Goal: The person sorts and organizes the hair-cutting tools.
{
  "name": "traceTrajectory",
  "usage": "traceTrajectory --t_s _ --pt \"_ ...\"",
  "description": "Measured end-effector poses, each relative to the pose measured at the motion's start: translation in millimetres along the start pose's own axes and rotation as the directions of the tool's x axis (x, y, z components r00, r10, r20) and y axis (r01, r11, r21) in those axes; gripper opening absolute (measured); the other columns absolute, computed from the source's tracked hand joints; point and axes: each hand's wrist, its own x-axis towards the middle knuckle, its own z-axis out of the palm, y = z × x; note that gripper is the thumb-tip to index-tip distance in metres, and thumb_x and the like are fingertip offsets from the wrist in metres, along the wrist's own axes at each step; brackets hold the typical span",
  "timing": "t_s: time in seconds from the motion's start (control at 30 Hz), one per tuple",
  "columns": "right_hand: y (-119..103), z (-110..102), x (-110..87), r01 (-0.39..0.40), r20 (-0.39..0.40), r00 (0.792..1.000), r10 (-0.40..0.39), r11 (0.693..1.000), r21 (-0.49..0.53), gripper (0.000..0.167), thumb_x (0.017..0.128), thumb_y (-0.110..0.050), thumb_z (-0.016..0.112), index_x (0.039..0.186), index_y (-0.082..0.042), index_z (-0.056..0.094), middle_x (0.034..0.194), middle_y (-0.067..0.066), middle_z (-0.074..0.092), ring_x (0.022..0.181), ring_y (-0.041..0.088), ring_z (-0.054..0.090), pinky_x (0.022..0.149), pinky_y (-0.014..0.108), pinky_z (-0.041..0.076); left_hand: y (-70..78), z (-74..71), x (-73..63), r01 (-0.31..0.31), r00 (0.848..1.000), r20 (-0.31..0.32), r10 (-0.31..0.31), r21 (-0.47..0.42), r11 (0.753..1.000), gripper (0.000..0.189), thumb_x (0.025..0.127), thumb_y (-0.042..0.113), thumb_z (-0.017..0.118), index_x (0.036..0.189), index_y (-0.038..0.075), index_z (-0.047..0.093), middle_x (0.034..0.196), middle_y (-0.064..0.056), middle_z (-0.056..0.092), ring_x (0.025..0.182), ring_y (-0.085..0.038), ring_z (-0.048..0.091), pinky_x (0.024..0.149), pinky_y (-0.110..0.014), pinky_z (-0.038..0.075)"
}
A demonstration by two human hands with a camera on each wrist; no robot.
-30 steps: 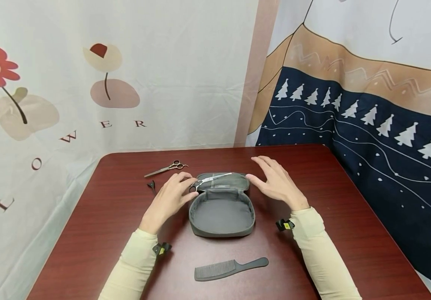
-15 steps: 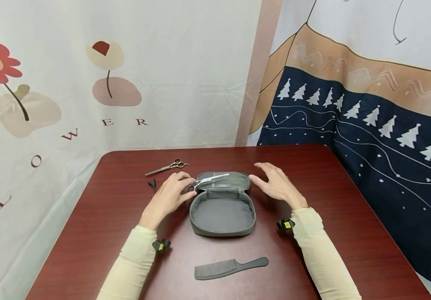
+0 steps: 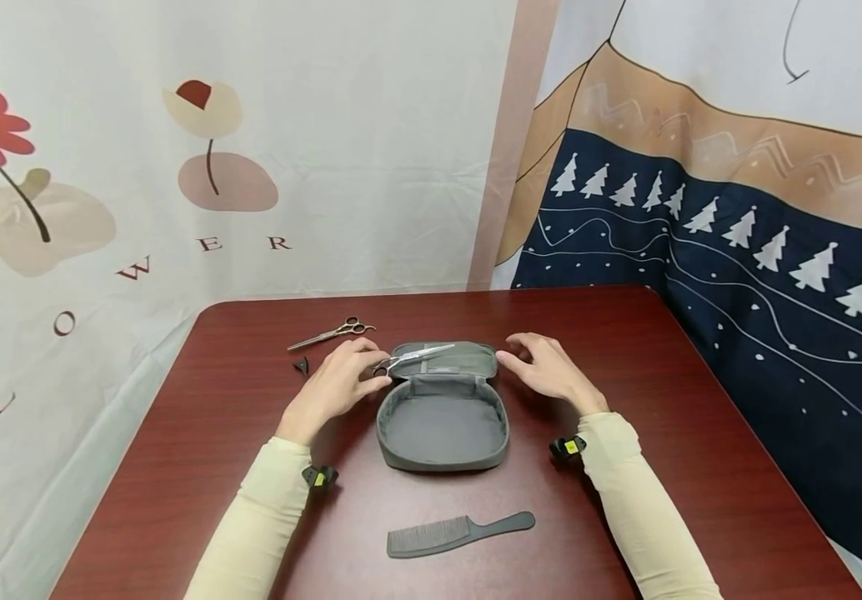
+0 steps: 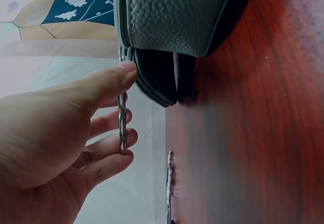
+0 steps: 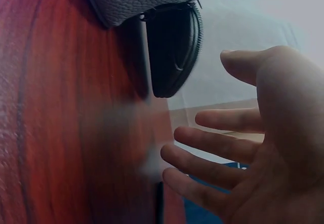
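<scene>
The left grip (image 3: pixel 335 382) is clamped on the silver scissors (image 3: pixel 416 355), its thumb (image 4: pixel 109 82) on one side of the finger rings and its fingers (image 4: pixel 109 163) on the other. The blades reach out to the right of that grip, slanting slightly away from the person, above the folded-back lid (image 3: pixel 472 363) of a grey case (image 3: pixel 442 462); whether they touch the lid cannot be told. The case sits between the two grips on the dark red counter (image 3: pixel 356 567), with its hollow body a little nearer the person than either grip.

The right grip (image 3: pixel 549 373) holds nothing: its thumb and fingers (image 5: pixel 202 165) are apart and slightly bent, just beside the lid's right end.

Beyond the left grip, on the far part of the counter, lies a second pair of scissors (image 3: pixel 329 335), its rings toward the right. A small black forked piece (image 3: pixel 301 366) shows just left of the same grip, partly hidden by it. Nearer the person than both grips, a grey comb (image 3: pixel 438 537) lies with its teeth to the left and its handle to the right
</scene>
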Motion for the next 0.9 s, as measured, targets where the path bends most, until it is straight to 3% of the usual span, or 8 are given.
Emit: traceTrajectory --t_s 0.33,0.63,0.73,0.77,0.9 --pt "-4.5 11.3 5.1 0.004 0.025 1.000 -0.005 0.999 0.053 0.051 0.112 -0.046 0.069 0.142 -0.005 0.073 0.121 0.010 0.082 0.109 0.024 0.077 0.104 0.051 0.063 -11.2 -4.0 14.0 -0.024 0.999 0.024 0.024 -0.002 1.000 0.038 0.102 0.021 0.085 0.133 -0.001 0.080 0.131 -0.023 0.074 0.124 -0.042 0.070 0.109 -0.060 0.059" --pt "-4.4 15.8 7.5 -0.017 0.027 1.000 0.015 0.994 0.107 0.049 0.111 -0.041 0.071 0.141 -0.003 0.075 0.122 0.013 0.082 0.110 0.026 0.079 0.103 0.051 0.064 -26.7 -9.8 19.3 -0.019 0.996 0.085 0.018 0.007 1.000 0.037 0.103 0.020 0.083 0.133 -0.001 0.080 0.130 -0.023 0.075 0.122 -0.042 0.072 0.107 -0.060 0.060" --pt "-3.8 16.3 8.1 -0.022 0.029 0.999 0.019 0.994 0.111 0.050 0.111 -0.042 0.071 0.142 -0.003 0.074 0.123 0.013 0.082 0.110 0.026 0.079 0.102 0.051 0.064 -37.9 -9.5 20.0 -0.039 0.995 0.087 0.041 -0.022 0.999 0.035 0.103 0.022 0.084 0.131 -0.001 0.081 0.127 -0.023 0.075 0.118 -0.043 0.073 0.103 -0.062 0.060" --pt "-3.6 16.6 8.4 -0.025 0.031 0.999 0.022 0.993 0.111 0.050 0.111 -0.042 0.071 0.142 -0.003 0.074 0.123 0.013 0.082 0.110 0.026 0.079 0.102 0.050 0.064 -53.7 -2.8 21.0 -0.071 0.994 0.080 0.074 -0.050 0.996 0.037 0.105 0.028 0.082 0.132 0.002 0.081 0.128 -0.020 0.076 0.120 -0.039 0.073 0.105 -0.058 0.061" --pt "-3.0 18.0 9.2 -0.041 0.042 0.998 0.036 0.993 0.115 0.051 0.111 -0.043 0.071 0.144 -0.004 0.074 0.125 0.013 0.082 0.111 0.025 0.078 0.103 0.050 0.064 -74.9 2.0 21.7 -0.103 0.992 0.070 0.108 -0.069 0.992 0.039 0.106 0.036 0.081 0.131 0.005 0.082 0.126 -0.018 0.076 0.116 -0.035 0.073 0.100 -0.053 0.061"
